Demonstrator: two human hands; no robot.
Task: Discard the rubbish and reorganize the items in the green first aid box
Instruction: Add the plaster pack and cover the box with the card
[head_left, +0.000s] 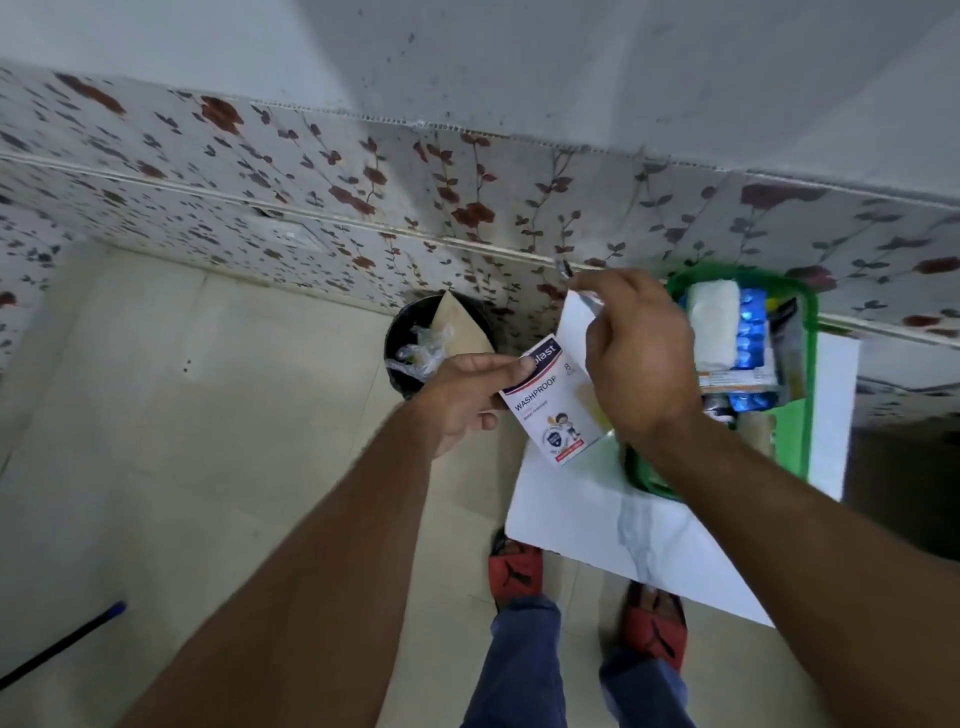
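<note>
My left hand (467, 397) grips a white plaster box (553, 410) printed "WASHPROOF", held over the left edge of the white table (613, 519). Above and right of the box, my right hand (639, 358) pinches a small thin silvery item (576, 291) between its fingertips; what it is I cannot tell. The green first aid box (802, 384) stands on the table just right of my right hand, holding a white gauze roll (714, 325), blue blister packs (753, 332) and other packets. A black bin (436, 345) with plastic wrappers and brown paper sits on the floor past my left hand.
A floral-patterned wall (363, 197) runs behind the bin and table. Beige floor tiles (182, 415) spread to the left. A dark stick with a blue tip (67, 642) lies on the floor at lower left. My feet in red slippers (517, 571) stand at the table's near edge.
</note>
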